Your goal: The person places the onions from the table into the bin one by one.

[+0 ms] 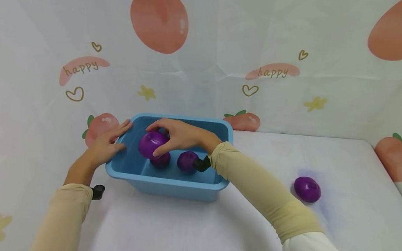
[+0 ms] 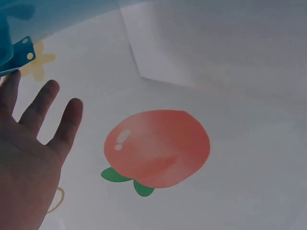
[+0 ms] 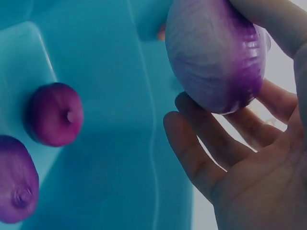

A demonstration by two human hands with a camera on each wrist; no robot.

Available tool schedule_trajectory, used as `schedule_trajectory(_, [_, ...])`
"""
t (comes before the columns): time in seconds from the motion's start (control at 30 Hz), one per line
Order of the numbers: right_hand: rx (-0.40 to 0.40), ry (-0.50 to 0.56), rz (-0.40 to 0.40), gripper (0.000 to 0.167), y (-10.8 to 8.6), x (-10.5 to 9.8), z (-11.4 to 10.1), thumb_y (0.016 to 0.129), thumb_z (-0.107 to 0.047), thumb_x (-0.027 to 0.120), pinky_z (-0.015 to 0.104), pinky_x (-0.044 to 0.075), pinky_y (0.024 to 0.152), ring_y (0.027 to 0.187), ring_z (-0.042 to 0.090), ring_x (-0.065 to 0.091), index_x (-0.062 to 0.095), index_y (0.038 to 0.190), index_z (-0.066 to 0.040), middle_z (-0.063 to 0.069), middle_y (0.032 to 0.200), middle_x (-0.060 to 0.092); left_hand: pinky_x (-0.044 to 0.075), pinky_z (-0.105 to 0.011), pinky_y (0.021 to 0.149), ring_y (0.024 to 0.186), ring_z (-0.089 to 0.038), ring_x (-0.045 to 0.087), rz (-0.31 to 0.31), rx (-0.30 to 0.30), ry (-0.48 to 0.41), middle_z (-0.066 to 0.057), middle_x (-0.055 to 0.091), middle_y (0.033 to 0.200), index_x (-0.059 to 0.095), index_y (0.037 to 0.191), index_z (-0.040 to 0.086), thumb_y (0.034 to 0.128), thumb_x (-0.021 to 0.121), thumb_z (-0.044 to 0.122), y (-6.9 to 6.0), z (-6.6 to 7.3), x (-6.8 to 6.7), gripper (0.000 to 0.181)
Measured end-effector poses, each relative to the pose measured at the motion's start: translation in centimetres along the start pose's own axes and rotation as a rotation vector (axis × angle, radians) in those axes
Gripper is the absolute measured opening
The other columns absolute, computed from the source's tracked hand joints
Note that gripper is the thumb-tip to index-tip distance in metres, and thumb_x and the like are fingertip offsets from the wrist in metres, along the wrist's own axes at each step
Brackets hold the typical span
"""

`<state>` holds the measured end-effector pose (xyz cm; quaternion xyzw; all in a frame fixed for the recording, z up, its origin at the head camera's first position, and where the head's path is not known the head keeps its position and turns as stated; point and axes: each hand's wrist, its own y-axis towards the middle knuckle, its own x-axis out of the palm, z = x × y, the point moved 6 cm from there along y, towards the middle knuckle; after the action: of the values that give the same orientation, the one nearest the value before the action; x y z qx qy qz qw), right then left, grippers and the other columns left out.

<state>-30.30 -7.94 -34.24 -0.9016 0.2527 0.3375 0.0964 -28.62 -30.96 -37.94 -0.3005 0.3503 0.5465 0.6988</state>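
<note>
A blue plastic bin (image 1: 178,188) stands on the white surface near the back wall. Over its left part, my right hand (image 1: 183,135) holds a glossy purple onion (image 1: 152,144) between thumb and fingers; streaked pale skin shows on this onion (image 3: 216,57) in the right wrist view. Inside the bin lie a purple onion (image 1: 188,161) and another (image 1: 160,160), partly hidden under the held one. My left hand (image 1: 104,148) rests on the bin's left rim, its fingers extended; the left wrist view shows the fingers (image 2: 67,124) spread.
One more purple onion (image 1: 307,189) lies on the white surface to the right, beyond my right forearm. Behind the bin rises a white cloth backdrop (image 1: 202,67) printed with fruit, hearts and words. A black wrist mount (image 1: 98,192) sits on my left wrist.
</note>
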Motion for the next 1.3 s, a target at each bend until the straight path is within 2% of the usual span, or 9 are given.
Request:
schedule_trajectory(0.3, [0.067,-0.055,-0.032,0.078,1.8,1.8,0.8,0.083,-0.047,0.080,0.033,0.055,0.105,0.136,0.017,0.051,0.046,0.150,-0.024,-0.001,0.149,0.052,0.031,-0.075,0.114,0.157,-0.041,0.025,0.075,0.041,0.007,0.005,0.024,0.171,0.032,0.160,0.034,0.0977,0.051,0.020,0.4,-0.3,0.9,0.066])
schedule_trajectory(0.43, [0.099,-0.079,-0.053,0.076,2.1,2.5,1.5,0.083,-0.046,0.080,0.036,0.053,0.108,0.137,0.018,0.051,0.048,0.149,-0.024,-0.001,0.150,0.053,0.027,-0.074,0.117,0.157,-0.040,0.025,0.104,0.077,0.024,0.004,0.027,0.170,0.034,0.160,0.032,0.0968,0.050,0.019,0.5,-0.1,1.2,0.066])
schedule_trajectory(0.6, [0.124,-0.113,-0.107,0.076,2.3,3.9,2.7,0.084,-0.047,0.079,0.036,0.050,0.112,0.138,0.018,0.051,0.048,0.149,-0.024,0.000,0.150,0.053,0.024,-0.074,0.118,0.156,-0.041,0.025,0.124,0.103,0.029,0.002,0.029,0.170,0.036,0.159,0.029,0.0956,0.050,0.019,0.4,-0.1,1.3,0.066])
schedule_trajectory(0.73, [0.144,-0.114,-0.107,0.075,2.4,4.4,3.2,0.084,-0.047,0.080,0.037,0.050,0.112,0.138,0.019,0.051,0.048,0.149,-0.025,-0.001,0.150,0.053,0.026,-0.076,0.116,0.156,-0.042,0.025,0.123,0.111,0.023,0.002,0.028,0.170,0.035,0.160,0.029,0.0973,0.048,0.020,0.3,-0.2,1.3,0.064])
schedule_trajectory(0.97, [0.090,-0.141,-0.158,0.075,3.2,6.1,3.6,0.086,-0.044,0.079,0.030,0.049,0.113,0.138,0.019,0.051,0.047,0.150,-0.020,0.002,0.150,0.053,0.027,-0.075,0.117,0.156,-0.042,0.026,0.136,0.079,-0.007,0.002,0.029,0.169,0.036,0.159,0.030,0.0971,0.049,0.019,-0.3,-0.4,1.1,0.064])
schedule_trajectory(1.3, [0.125,-0.187,-0.203,0.074,3.8,7.3,4.3,0.087,-0.041,0.079,0.032,0.049,0.112,0.135,0.020,0.054,0.046,0.150,-0.020,0.003,0.147,0.055,0.030,-0.074,0.115,0.156,-0.040,0.026,0.119,0.039,-0.015,0.006,0.025,0.170,0.033,0.160,0.035,0.0977,0.048,0.020,-0.6,-0.7,0.7,0.065])
